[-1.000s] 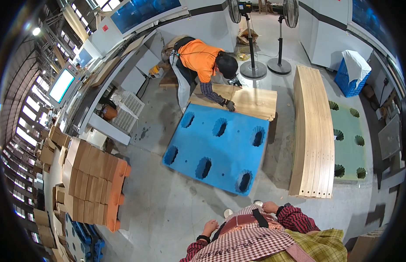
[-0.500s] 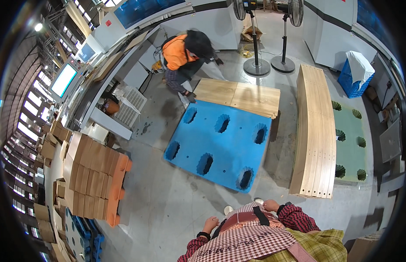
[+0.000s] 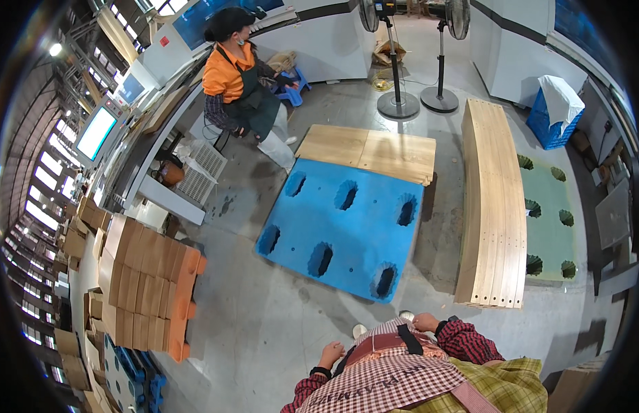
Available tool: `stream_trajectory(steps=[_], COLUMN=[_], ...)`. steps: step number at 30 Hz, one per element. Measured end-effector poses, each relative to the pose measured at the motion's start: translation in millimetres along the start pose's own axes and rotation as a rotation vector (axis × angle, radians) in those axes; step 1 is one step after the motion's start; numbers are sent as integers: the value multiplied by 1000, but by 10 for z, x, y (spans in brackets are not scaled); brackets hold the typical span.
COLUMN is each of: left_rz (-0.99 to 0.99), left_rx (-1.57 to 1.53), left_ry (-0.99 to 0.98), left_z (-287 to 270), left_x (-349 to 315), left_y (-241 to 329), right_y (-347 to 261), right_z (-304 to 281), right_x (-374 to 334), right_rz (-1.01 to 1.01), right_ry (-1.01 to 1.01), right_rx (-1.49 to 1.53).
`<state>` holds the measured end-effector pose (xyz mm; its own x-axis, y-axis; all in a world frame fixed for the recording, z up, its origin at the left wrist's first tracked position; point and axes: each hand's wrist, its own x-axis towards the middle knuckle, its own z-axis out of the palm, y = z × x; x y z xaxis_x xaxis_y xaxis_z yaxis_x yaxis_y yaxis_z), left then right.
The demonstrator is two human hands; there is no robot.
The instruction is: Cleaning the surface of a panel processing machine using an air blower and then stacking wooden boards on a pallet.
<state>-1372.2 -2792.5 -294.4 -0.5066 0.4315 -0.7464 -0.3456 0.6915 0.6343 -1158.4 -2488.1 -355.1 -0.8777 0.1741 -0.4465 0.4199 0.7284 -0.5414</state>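
My left hand hangs by the left side of my checked apron, its fingers loosely curled in with nothing seen in them. Near the apron's dark strap, my right hand is curled too, and nothing shows in it. Both hands are apart from the blue plastic pallet, which lies on the floor in front of me. Wooden boards lie across the pallet's far end, side by side. To the right stands a long stack of light wooden boards on a pale green pallet.
A co-worker in orange stands at the far left of the pallet, one hand near a blue stool. Two pedestal fans stand behind the boards. At left, stacked cartons rest on an orange pallet. A blue crate sits far right.
The co-worker has risen from bending at the boards, moved back left and let go of the board's edge. My hands have stayed in place. The view has shifted slightly.
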Motion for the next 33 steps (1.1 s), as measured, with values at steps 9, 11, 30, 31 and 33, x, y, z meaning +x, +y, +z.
stream_trajectory(steps=[9,11,30,31,33], left_rz=[-43,-30,-75,-69,-63], left_rx=[-14,13,-112,-118,-83], left_ry=[-27,-26,-12,-13,2], left_z=[13,8,-4,13,34], left_x=[-25,-28,-75,-73,-70], left_y=[46,57,6,64,145], right_y=[-76,-68,-81,-117,-188], right_z=[-186,-148,-2494,-2362,-1857], right_x=[-17,17,815,870,976], right_rz=[73,78,129,147,40], right_ry=[-67,-34,608,552,562], right_rx=[150,169,1019,867,506])
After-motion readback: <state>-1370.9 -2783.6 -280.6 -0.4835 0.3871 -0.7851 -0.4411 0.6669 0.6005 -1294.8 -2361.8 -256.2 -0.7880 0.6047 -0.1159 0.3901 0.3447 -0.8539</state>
